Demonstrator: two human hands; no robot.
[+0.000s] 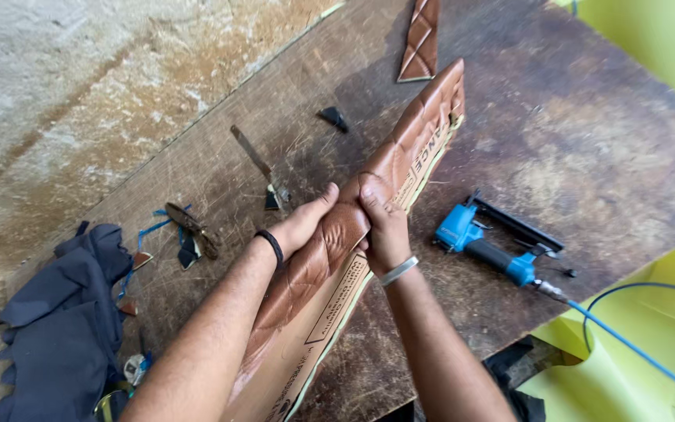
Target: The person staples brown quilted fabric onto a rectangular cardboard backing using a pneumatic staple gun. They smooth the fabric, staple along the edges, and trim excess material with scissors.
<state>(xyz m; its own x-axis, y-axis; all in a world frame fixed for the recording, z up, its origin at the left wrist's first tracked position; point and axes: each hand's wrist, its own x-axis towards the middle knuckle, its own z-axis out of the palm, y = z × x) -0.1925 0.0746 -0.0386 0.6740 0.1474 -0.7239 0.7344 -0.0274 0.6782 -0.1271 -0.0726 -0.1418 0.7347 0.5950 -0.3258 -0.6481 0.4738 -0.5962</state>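
A long cardboard panel (336, 312) stands on edge on the worn wooden table (587, 141), running from near me to the far middle. Brown quilted leather (423, 117) is wrapped over its upper edge. My left hand (300, 223), with a black band at the wrist, presses flat against the leather on the left side. My right hand (384, 227), with a silver bracelet, grips the leather-covered edge from the right, fingers curled over the top.
A blue pneumatic staple gun (494, 242) lies right of the panel, its blue air hose (634, 344) trailing off the table's edge. A loose quilted leather strip (421, 39) lies at the far edge. Scissors (263, 168), scraps and dark cloth (64, 312) lie at left.
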